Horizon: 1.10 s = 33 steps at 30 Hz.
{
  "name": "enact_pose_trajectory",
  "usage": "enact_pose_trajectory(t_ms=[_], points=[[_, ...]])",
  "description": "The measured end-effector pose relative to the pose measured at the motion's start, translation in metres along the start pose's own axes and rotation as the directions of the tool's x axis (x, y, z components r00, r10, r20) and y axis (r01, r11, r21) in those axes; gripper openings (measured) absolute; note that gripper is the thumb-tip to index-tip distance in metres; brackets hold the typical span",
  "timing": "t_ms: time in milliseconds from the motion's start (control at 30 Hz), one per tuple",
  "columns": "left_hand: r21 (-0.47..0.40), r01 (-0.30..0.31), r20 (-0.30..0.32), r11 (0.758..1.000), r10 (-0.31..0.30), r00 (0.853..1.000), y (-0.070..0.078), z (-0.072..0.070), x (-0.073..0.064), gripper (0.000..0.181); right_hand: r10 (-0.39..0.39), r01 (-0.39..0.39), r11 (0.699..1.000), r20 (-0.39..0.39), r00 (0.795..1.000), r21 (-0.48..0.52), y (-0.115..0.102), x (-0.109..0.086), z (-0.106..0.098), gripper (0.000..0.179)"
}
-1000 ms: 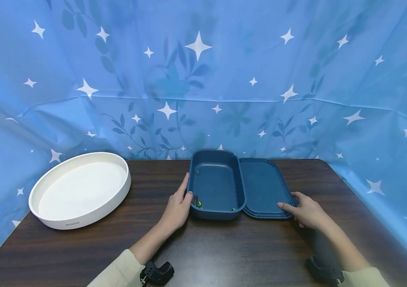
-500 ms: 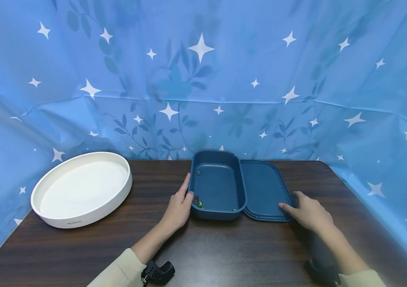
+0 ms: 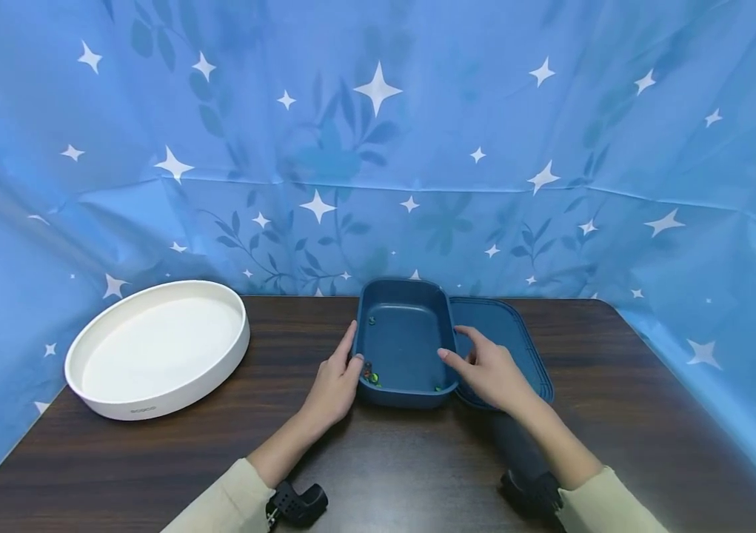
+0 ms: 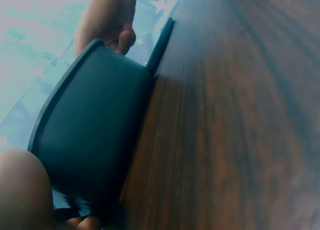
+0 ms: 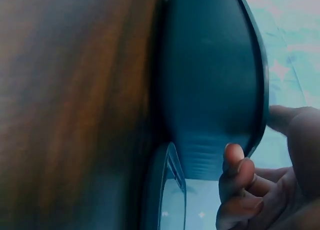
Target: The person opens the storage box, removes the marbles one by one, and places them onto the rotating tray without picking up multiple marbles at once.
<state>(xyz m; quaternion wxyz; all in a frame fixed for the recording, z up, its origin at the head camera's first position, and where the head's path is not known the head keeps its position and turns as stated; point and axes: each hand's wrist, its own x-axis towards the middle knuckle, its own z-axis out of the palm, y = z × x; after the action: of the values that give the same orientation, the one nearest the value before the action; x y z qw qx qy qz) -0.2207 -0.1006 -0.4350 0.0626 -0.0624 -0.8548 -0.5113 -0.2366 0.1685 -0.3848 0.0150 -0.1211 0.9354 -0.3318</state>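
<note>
A dark blue plastic box (image 3: 404, 344), rectangular with rounded corners and no lid on it, stands on the table. Small green and red pieces (image 3: 372, 375) lie inside it, mostly at its near left corner. My left hand (image 3: 331, 389) grips the left side, thumb at the rim and fingers along the outer wall. On the right side, my right hand (image 3: 487, 370) straddles the rim, its thumb over the edge and its fingers (image 5: 240, 177) bent at the outer wall. The matching blue lid (image 3: 514, 340) lies flat beside the box, partly hidden under my right hand.
A round white tray (image 3: 158, 348) with a raised rim stands at the left on the dark wooden table (image 3: 378, 474). A blue curtain (image 3: 378, 148) with white stars hangs right behind the table's back edge.
My right hand has left the lid's right edge and moved left to the box's right rim. My left hand stays at the box's left side.
</note>
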Motion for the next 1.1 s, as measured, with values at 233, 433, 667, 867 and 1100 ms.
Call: enact_pose_trajectory(t_ms=[233, 433, 667, 867, 1100], points=[[0.011, 0.008, 0.034, 1.000, -0.009, 0.999, 0.003, -0.007, -0.001, 0.059, -0.033, 0.034, 0.999, -0.026, 0.999, 0.008, 0.006, 0.021, 0.000, 0.063], [0.086, -0.029, 0.017, 0.996, 0.028, 0.999, 0.009, -0.031, -0.001, 0.055, -0.016, 0.015, 0.995, 0.010, 1.000, 0.103, 0.013, 0.025, 0.001, 0.065], [0.405, 0.014, -0.092, 0.914, 0.026, 0.995, 0.020, -0.089, -0.012, 0.053, 0.037, -0.043, 0.983, 0.034, 0.999, 0.179, 0.013, 0.027, 0.007, 0.067], [0.458, 0.134, -0.325, 0.879, 0.025, 0.945, 0.008, -0.161, -0.020, 0.048, 0.039, -0.038, 0.985, -0.006, 0.999, 0.166, 0.014, 0.029, 0.008, 0.066], [0.397, 0.268, -0.508, 0.878, -0.033, 0.860, -0.033, -0.221, -0.027, 0.049, 0.031, -0.027, 0.984, -0.021, 0.999, 0.178, 0.015, 0.031, 0.011, 0.066]])
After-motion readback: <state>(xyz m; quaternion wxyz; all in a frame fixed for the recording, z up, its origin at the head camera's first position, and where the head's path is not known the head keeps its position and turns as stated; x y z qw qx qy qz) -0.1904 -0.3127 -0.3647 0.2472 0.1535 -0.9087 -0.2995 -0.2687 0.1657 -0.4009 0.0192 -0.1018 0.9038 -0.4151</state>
